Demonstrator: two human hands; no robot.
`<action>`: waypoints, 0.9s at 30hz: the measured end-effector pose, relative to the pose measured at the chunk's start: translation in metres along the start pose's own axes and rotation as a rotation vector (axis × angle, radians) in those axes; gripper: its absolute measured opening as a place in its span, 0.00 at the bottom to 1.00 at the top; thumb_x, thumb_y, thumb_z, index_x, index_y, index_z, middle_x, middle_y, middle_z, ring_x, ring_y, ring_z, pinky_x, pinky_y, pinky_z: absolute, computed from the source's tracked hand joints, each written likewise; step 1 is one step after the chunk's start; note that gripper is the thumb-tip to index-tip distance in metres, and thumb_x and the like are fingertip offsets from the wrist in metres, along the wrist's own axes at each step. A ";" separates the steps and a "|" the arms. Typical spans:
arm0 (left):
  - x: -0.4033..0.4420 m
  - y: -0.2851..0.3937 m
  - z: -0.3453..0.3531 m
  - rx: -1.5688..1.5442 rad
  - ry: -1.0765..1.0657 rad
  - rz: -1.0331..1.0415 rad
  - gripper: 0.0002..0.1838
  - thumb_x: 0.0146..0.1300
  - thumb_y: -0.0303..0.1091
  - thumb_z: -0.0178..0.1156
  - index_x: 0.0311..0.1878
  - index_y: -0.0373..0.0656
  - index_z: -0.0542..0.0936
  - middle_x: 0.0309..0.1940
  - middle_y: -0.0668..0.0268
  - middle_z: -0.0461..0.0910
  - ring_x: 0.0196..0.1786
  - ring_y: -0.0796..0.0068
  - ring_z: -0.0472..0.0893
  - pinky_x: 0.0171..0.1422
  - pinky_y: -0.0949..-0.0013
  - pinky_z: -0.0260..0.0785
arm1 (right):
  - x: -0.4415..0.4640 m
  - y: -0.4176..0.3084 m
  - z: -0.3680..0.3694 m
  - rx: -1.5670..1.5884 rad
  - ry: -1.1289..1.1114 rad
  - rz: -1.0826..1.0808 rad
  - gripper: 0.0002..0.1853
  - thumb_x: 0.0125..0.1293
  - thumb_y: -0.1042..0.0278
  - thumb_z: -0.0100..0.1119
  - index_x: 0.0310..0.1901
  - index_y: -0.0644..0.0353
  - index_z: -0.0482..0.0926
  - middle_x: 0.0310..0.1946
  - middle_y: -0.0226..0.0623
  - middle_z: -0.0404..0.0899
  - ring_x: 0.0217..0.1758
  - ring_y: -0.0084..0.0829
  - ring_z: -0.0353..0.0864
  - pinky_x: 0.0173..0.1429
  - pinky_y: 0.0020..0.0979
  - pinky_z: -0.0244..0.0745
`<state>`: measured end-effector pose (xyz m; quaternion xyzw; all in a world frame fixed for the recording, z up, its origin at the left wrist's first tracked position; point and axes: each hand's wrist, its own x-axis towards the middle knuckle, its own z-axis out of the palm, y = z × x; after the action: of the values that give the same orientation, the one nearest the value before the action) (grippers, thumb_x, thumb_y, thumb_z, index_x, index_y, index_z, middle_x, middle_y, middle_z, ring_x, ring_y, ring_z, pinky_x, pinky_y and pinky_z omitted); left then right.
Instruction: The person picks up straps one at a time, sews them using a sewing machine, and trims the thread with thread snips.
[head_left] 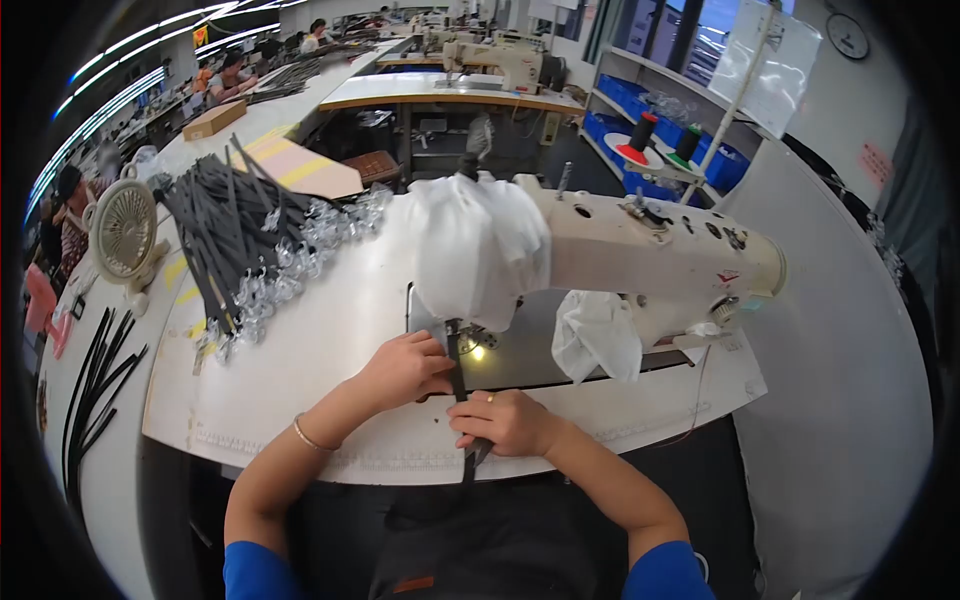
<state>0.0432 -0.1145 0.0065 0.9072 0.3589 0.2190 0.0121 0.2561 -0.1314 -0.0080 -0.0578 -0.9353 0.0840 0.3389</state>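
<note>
A black strap (pixel 457 372) runs from under the needle area of the sewing machine (pixel 640 240) down over the table's front edge. My left hand (pixel 408 368) is at the strap's left side close to the presser foot, its fingers closed at the strap's edge. Nearer the table edge, my right hand (pixel 508 422) grips the strap between thumb and fingers. White cloth (pixel 480 245) covers the machine's head, and a small lamp (pixel 478 353) glows by the needle. The strap's upper end is hidden under the machine.
A heap of black straps (pixel 235 220) with clear plastic buckles (pixel 285 275) lies on the table's left. More black strips (pixel 97 385) hang at the far left, near a small fan (pixel 125 230). A white cloth bundle (pixel 597 335) hangs under the machine arm. Thread spools (pixel 640 135) stand behind.
</note>
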 end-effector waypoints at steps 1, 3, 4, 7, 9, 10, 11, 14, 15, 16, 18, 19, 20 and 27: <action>0.000 0.001 0.001 -0.003 0.010 0.040 0.16 0.43 0.38 0.68 0.36 0.44 0.82 0.32 0.69 0.78 0.37 0.68 0.76 0.40 0.67 0.70 | -0.001 0.000 0.000 -0.001 -0.013 -0.001 0.09 0.52 0.64 0.64 0.28 0.58 0.74 0.32 0.27 0.76 0.29 0.27 0.75 0.31 0.28 0.73; -0.003 0.003 0.005 -0.024 0.051 -0.026 0.18 0.42 0.38 0.68 0.38 0.43 0.82 0.34 0.67 0.79 0.38 0.66 0.76 0.42 0.66 0.71 | -0.001 -0.001 0.000 -0.007 0.002 -0.002 0.09 0.53 0.63 0.63 0.28 0.57 0.74 0.33 0.27 0.76 0.29 0.27 0.74 0.31 0.27 0.73; -0.005 0.003 0.006 -0.024 0.054 0.003 0.18 0.42 0.38 0.68 0.38 0.43 0.82 0.34 0.67 0.79 0.38 0.66 0.76 0.42 0.66 0.71 | -0.001 -0.001 0.000 -0.006 -0.002 -0.003 0.09 0.53 0.63 0.63 0.28 0.57 0.74 0.33 0.26 0.76 0.30 0.27 0.75 0.32 0.27 0.73; -0.008 0.004 0.009 -0.055 0.095 -0.025 0.19 0.41 0.38 0.69 0.39 0.42 0.82 0.38 0.64 0.79 0.41 0.64 0.77 0.45 0.65 0.71 | -0.004 0.000 0.003 0.014 0.011 0.002 0.09 0.53 0.63 0.63 0.28 0.57 0.75 0.34 0.26 0.76 0.30 0.27 0.75 0.32 0.27 0.73; -0.008 0.005 0.009 -0.076 0.129 -0.065 0.20 0.40 0.38 0.70 0.38 0.41 0.82 0.41 0.60 0.79 0.44 0.62 0.78 0.47 0.64 0.72 | -0.002 0.000 0.002 0.003 0.012 0.000 0.09 0.53 0.62 0.63 0.28 0.57 0.75 0.34 0.26 0.76 0.30 0.27 0.75 0.33 0.27 0.73; -0.008 0.005 0.010 -0.076 0.130 -0.063 0.20 0.40 0.38 0.70 0.38 0.41 0.82 0.41 0.60 0.79 0.44 0.62 0.78 0.47 0.64 0.72 | -0.003 0.000 0.003 0.005 0.009 -0.001 0.10 0.53 0.62 0.63 0.28 0.57 0.75 0.34 0.27 0.76 0.30 0.27 0.75 0.33 0.27 0.73; -0.008 0.004 0.011 -0.085 0.140 -0.069 0.19 0.40 0.38 0.70 0.38 0.41 0.83 0.41 0.60 0.79 0.45 0.61 0.78 0.48 0.64 0.72 | -0.003 0.001 0.003 0.009 0.006 -0.003 0.10 0.53 0.62 0.63 0.28 0.57 0.75 0.34 0.27 0.76 0.30 0.27 0.75 0.33 0.27 0.73; -0.008 0.003 0.013 -0.102 0.150 -0.075 0.19 0.40 0.38 0.70 0.38 0.41 0.83 0.41 0.59 0.79 0.45 0.60 0.77 0.49 0.64 0.72 | -0.001 -0.002 0.001 0.001 -0.009 0.017 0.09 0.52 0.63 0.64 0.28 0.57 0.74 0.34 0.27 0.76 0.30 0.27 0.75 0.33 0.27 0.73; -0.009 0.003 0.013 -0.106 0.149 -0.075 0.19 0.40 0.37 0.69 0.38 0.41 0.83 0.41 0.59 0.79 0.46 0.60 0.77 0.49 0.64 0.72 | -0.001 -0.001 0.001 0.026 -0.014 0.010 0.09 0.52 0.63 0.64 0.28 0.57 0.74 0.34 0.27 0.76 0.30 0.27 0.75 0.33 0.27 0.73; -0.010 0.002 0.015 -0.104 0.157 -0.060 0.18 0.40 0.37 0.69 0.38 0.42 0.83 0.41 0.59 0.79 0.46 0.61 0.77 0.49 0.64 0.72 | -0.001 0.001 0.002 0.013 -0.014 0.021 0.09 0.51 0.64 0.65 0.29 0.57 0.75 0.34 0.27 0.77 0.30 0.28 0.75 0.32 0.27 0.73; -0.011 0.003 0.013 -0.096 0.144 -0.053 0.18 0.41 0.36 0.69 0.38 0.42 0.83 0.42 0.61 0.79 0.46 0.62 0.77 0.49 0.65 0.72 | -0.002 0.003 0.006 0.014 0.009 0.038 0.09 0.50 0.66 0.66 0.31 0.58 0.76 0.34 0.27 0.77 0.30 0.28 0.76 0.32 0.28 0.73; -0.011 0.002 0.012 -0.076 0.142 -0.035 0.16 0.43 0.38 0.67 0.37 0.43 0.83 0.42 0.63 0.79 0.46 0.66 0.76 0.48 0.66 0.71 | -0.002 0.005 0.007 0.019 0.031 0.047 0.10 0.49 0.67 0.66 0.33 0.58 0.77 0.35 0.27 0.78 0.30 0.29 0.76 0.32 0.28 0.74; -0.013 0.002 0.013 -0.081 0.143 -0.032 0.16 0.43 0.38 0.67 0.37 0.43 0.83 0.41 0.64 0.79 0.46 0.66 0.76 0.49 0.67 0.71 | -0.001 0.003 0.005 0.009 0.000 0.067 0.12 0.49 0.67 0.67 0.35 0.58 0.78 0.35 0.28 0.78 0.31 0.29 0.77 0.32 0.27 0.74; -0.014 0.000 0.018 -0.102 0.168 0.017 0.13 0.46 0.36 0.66 0.36 0.43 0.83 0.38 0.66 0.79 0.45 0.68 0.76 0.47 0.68 0.71 | 0.005 -0.013 -0.064 -0.103 0.473 0.411 0.21 0.50 0.83 0.60 0.49 0.63 0.76 0.22 0.34 0.78 0.20 0.24 0.78 0.27 0.24 0.72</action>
<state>0.0411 -0.1210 -0.0149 0.8869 0.3392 0.3124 0.0262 0.2926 -0.1358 0.0464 -0.2807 -0.8022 0.0875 0.5196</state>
